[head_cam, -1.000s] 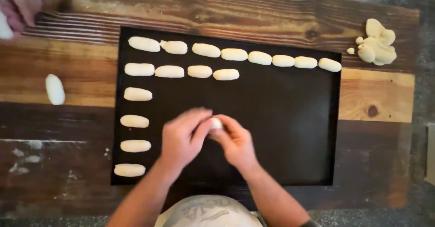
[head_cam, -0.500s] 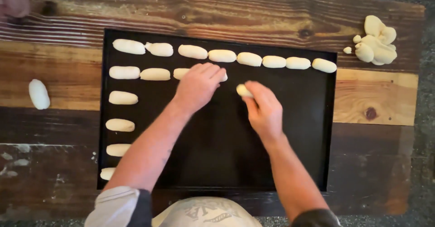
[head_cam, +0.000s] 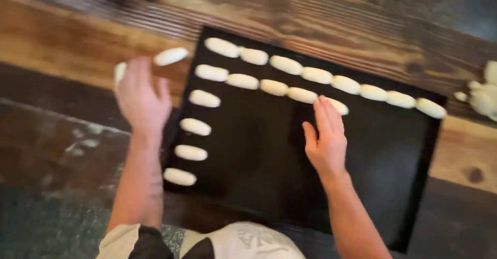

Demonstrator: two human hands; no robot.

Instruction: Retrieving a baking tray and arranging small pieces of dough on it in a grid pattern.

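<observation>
Wooden table (head_cam: 62, 41): one black tray (head_cam: 404, 150), seventeen dough pieces (head_cam: 204, 98), two hands (head_cam: 326, 142).

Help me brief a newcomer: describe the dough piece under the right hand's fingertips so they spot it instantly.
Find the black baking tray on the wooden table. Follow its second row of pale oval dough pieces rightward. The dough piece is the last one, partly covered by the right hand.

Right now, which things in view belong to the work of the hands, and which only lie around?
In use: black baking tray; shaped dough pieces in rows; piece under right hand; two loose pieces by left hand.

Lying about: dough scraps at right; wooden table.
</observation>
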